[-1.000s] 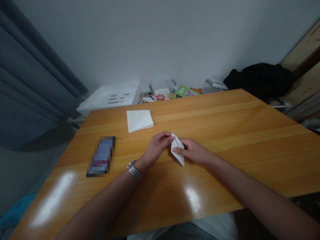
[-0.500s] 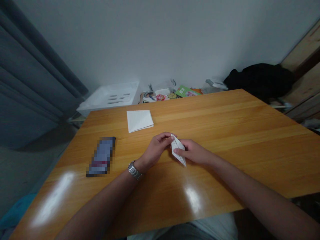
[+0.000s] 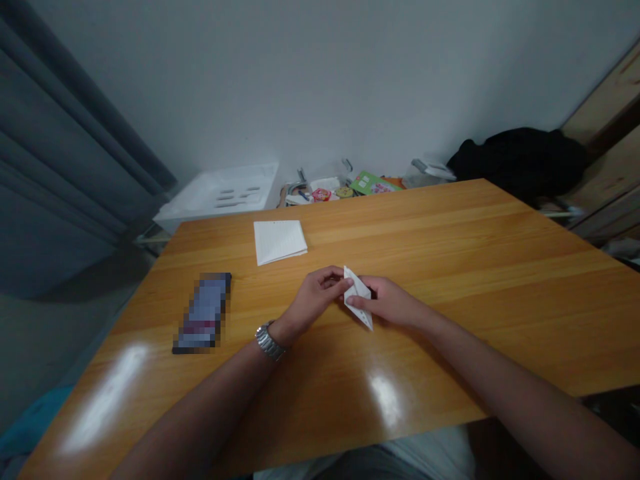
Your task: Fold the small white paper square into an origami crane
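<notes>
A small folded piece of white paper (image 3: 361, 313), pointed at its upper and lower ends, is held between both hands above the table. My left hand (image 3: 320, 291), with a metal watch on the wrist, pinches the paper's upper left part, thumb on the near face and fingers behind. From the other side my right hand (image 3: 387, 301) grips it, the thumb lying across its middle. Most of the right fingers are hidden behind the paper.
A stack of lined white paper (image 3: 280, 242) lies on the wooden table (image 3: 475, 280). To the left rests a phone (image 3: 204, 313), its screen blurred out. Past the far edge are a white foam tray (image 3: 240, 187), a green booklet (image 3: 373, 183) and black cloth (image 3: 520, 160).
My left thumb has slid slightly down and right over the paper, so its upper tip now shows above the thumb. The right hand has hardly moved.
</notes>
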{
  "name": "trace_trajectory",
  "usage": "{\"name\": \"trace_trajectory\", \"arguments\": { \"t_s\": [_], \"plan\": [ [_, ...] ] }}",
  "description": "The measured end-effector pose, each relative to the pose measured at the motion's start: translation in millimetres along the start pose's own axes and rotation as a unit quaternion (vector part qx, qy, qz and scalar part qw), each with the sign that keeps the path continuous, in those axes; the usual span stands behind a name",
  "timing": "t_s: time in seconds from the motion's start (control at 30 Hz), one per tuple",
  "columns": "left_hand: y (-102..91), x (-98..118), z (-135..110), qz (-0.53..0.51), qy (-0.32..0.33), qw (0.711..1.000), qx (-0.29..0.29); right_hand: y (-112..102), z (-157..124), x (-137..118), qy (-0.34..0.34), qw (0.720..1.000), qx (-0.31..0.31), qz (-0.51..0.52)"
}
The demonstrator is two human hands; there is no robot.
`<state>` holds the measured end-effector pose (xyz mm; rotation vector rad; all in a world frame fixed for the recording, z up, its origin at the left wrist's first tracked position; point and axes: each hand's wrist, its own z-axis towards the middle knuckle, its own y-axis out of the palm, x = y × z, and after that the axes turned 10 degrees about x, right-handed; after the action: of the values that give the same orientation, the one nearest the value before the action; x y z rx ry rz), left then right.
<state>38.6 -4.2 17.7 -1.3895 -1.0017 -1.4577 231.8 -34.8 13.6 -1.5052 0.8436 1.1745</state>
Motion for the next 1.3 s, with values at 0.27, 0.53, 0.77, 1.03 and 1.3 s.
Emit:
{"name": "trace_trajectory", "arguments": {
  "t_s": [0.27, 0.53, 0.77, 1.03, 1.3],
  "plan": [
    [-2.2, -2.9, 3.5, 0.002, -0.005, 0.998, 0.058, -1.4, 1.7, 0.9, -0.009, 1.000, 0.008, 0.024],
    [-1.6, -3.3, 2.8, -0.009, -0.011, 0.998, 0.055, -0.8, 3.9, 8.0, 0.000, 0.999, 0.008, 0.038],
    [-1.5, -1.4, 2.9, -0.003, 0.003, 0.998, 0.064, -0.2, 2.7, 6.7, 0.002, 0.999, 0.017, 0.036],
    [-4.0, 1.5, 0.3, -0.061, 0.011, 0.998, 0.021, -1.4, 0.7, -2.8, 0.037, 0.996, 0.007, 0.084],
    [-7.7, -0.6, 3.0, -0.101, -0.023, 0.995, 0.015, -6.0, -3.0, -10.9, 0.075, 0.988, -0.006, 0.138]
  ]
}}
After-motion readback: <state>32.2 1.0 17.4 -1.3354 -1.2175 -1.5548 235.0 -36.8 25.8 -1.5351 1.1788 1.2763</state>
